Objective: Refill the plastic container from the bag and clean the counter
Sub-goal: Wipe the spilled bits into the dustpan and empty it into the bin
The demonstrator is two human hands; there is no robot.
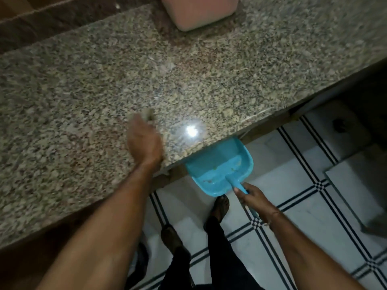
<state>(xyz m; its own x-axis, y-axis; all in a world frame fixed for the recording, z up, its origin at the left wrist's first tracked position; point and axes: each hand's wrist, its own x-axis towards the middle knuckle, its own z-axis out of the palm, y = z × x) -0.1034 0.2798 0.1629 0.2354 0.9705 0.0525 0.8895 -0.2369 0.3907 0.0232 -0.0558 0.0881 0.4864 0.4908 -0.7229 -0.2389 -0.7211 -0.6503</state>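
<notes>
Surface: a polished speckled granite counter in brown, grey and cream, running diagonally across the view, with a bright lamp reflection just beyond the near edge. Faint pale specks and one thin straw-like strand lie on the stone toward the far right of the left hand. Floor: white glossy tiles banded with paired dark lines and small checkered squares at the crossings. The space under the counter is dark and unreadable.

The pink plastic container, rounded at its corners, stands on the counter at the far edge of the view, well beyond both hands; its top is cut off by the frame.

The left hand lies over the counter near its front edge, motion-blurred; it seems to hold something pale at the fingertips, but I cannot tell whether the fingers are closed or spread.

The right hand is wrapped around the handle of a turquoise plastic dustpan, held below the counter edge with its mouth tucked under the lip. A few small crumbs lie in the pan, just ahead of the grip.

No brand, label or writing is legible anywhere.
</notes>
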